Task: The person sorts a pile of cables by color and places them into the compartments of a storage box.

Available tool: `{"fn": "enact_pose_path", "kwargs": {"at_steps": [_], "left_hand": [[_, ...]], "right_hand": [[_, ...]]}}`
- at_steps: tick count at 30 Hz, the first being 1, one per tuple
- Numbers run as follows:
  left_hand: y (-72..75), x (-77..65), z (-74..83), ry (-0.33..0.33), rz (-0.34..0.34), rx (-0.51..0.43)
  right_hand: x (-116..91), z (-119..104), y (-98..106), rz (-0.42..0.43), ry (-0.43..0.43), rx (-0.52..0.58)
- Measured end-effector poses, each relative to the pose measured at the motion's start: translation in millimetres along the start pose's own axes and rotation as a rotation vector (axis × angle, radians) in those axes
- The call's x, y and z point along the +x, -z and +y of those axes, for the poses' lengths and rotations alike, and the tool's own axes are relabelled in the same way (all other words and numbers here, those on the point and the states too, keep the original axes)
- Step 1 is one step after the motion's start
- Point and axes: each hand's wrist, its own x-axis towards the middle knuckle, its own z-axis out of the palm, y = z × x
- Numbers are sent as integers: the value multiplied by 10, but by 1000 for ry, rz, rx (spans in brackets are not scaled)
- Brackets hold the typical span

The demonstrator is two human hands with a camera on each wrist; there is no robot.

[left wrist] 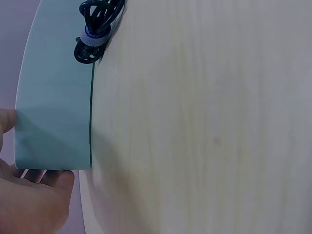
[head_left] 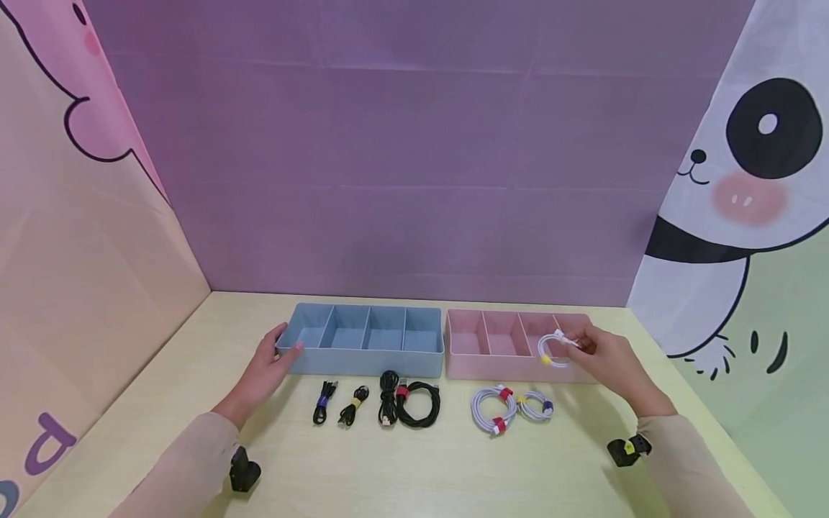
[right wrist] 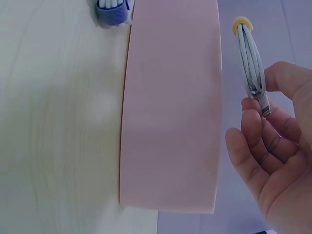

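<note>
In the head view my right hand (head_left: 612, 363) pinches a coiled white charging cable (head_left: 552, 350) above the pink divided box (head_left: 499, 368). The right wrist view shows this cable (right wrist: 250, 61) with a yellow tie on its loop and a metal plug near my fingertips. My left hand (head_left: 264, 370) grips the left end of the blue divided box (head_left: 369, 362). In the left wrist view the thumb (left wrist: 7, 119) lies at the box's rim and the other fingers are against its end wall. The visible compartments of both boxes hold nothing.
Before the blue box lie black cables: one with a blue tie (head_left: 321, 411), one with a yellow tie (head_left: 350, 413), a long bundle (head_left: 388, 403) and a red-tied coil (head_left: 426, 420). Two white coils, a larger (head_left: 478, 416) and a smaller (head_left: 527, 416), lie before the pink box.
</note>
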Motion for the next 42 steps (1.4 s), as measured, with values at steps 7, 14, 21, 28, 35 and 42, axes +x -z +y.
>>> {"fn": "enact_pose_path", "kwargs": {"at_steps": [7, 14, 21, 28, 35, 42], "left_hand": [[8, -3, -3, 7, -9, 4], [-2, -8, 2, 4, -15, -5], [7, -6, 3, 2, -16, -3], [8, -5, 0, -3, -14, -6], [11, -7, 6, -12, -14, -4], [12, -2, 3, -3, -13, 2]], "right_hand": [[54, 11, -38, 26, -14, -2], [66, -8, -66, 46, -36, 13], [119, -40, -87, 54, -68, 15], [180, -47, -110, 34, -97, 16], [216, -33, -116, 20, -102, -18], [255, -25, -118, -41, -138, -8]]}}
